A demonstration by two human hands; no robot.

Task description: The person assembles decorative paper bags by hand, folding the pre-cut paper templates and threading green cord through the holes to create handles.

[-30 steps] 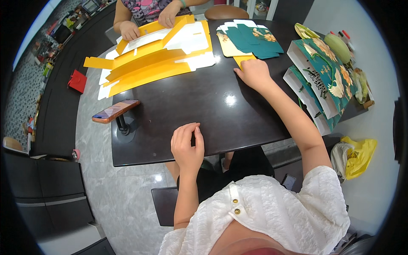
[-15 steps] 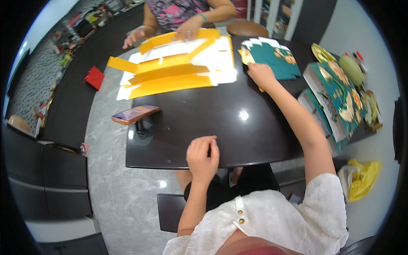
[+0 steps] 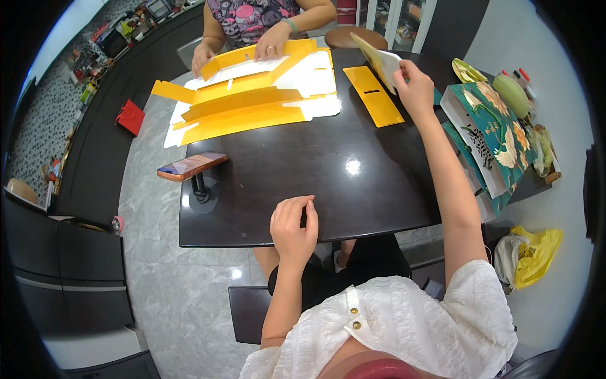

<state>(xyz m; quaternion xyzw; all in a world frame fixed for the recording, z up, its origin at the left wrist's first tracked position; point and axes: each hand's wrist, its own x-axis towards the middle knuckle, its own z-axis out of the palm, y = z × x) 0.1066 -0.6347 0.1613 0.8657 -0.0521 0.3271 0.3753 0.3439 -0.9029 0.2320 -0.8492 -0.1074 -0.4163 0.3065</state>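
My right hand (image 3: 414,91) grips the edge of a flat carton piece (image 3: 379,63), tilted up off the far right of the table. Its pale yellow face and white edge show, while most of its other side is turned out of sight. Below and left of it lies a flat yellow cardboard strip (image 3: 377,101) with a dark slot. My left hand (image 3: 294,224) rests at the near table edge, fingers loosely bent with the thumb apart, holding nothing. Across the table, another person's hands (image 3: 271,47) touch large folded yellow-and-white cardboard sheets (image 3: 246,95).
A phone (image 3: 192,165) leans on a stand at the table's left. To the right are green floral boxes (image 3: 489,132), a green melon (image 3: 510,96) and other produce. A yellow plastic bag (image 3: 536,256) hangs low right. A brown stool (image 3: 355,38) stands behind the table.
My right hand has lifted the green floral carton piece from the table and tilted it, uncovering the yellow strip. The other person's left-side hand has come down onto the sheets. My left hand stays put.
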